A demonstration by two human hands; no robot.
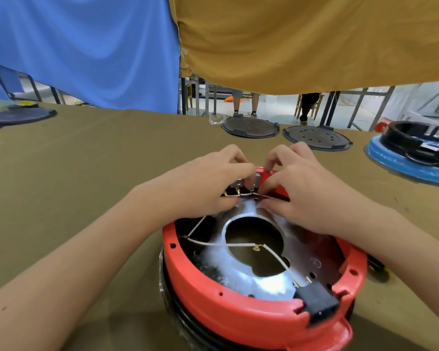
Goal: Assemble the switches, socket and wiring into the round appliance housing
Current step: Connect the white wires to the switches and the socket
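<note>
The round red housing [228,307] lies open side up on the table, with a shiny metal plate [269,282] inside. A black socket [317,301] sits in a notch of its near right rim. White wires [228,244] run across the inside to brass terminals. At the far rim, my left hand [208,181] pinches a small metal switch part [238,184] with curled fingers. My right hand [304,183] pinches the same switch area at the red rim, thumb low and fingers curled over the top. The switch itself is mostly hidden by my fingers.
Two dark round perforated plates [250,127] [317,138] lie at the table's far edge. A black housing on a blue base [416,148] stands at far right. Another dark plate [18,116] lies far left. Blue and mustard cloths hang behind; people's legs show beyond.
</note>
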